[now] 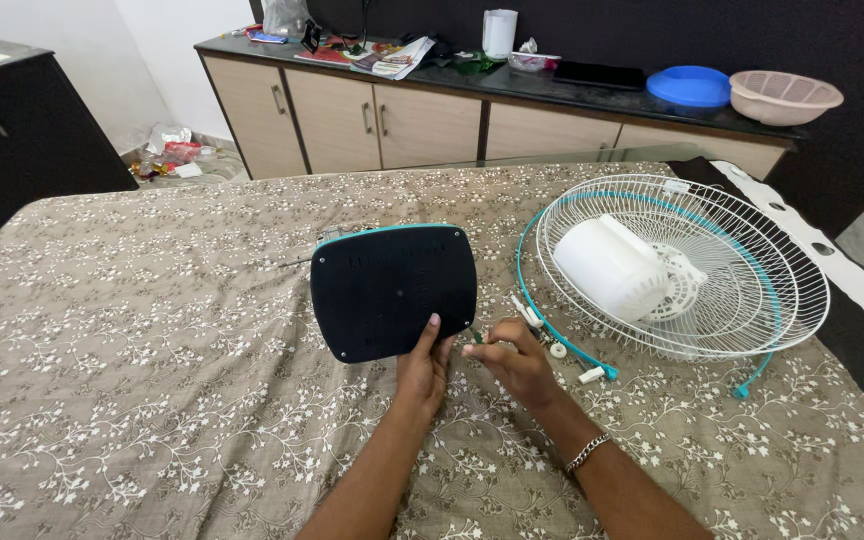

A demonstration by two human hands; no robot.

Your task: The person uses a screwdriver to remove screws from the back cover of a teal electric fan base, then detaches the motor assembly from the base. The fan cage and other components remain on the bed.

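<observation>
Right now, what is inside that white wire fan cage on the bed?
A white motor housing lies inside the cage, fixed at its hub. Through the wires the patterned bedcover shows. What is under the housing is hidden.

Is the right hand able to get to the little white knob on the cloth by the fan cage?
Probably yes. The right hand sits just beside the white knob on the cloth, with nothing lying between them. Its fingers pinch something small, so it may need to let go first.

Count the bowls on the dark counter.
2: a blue bowl and a pink bowl, side by side at the counter's right end. Clutter could hide others.
</observation>
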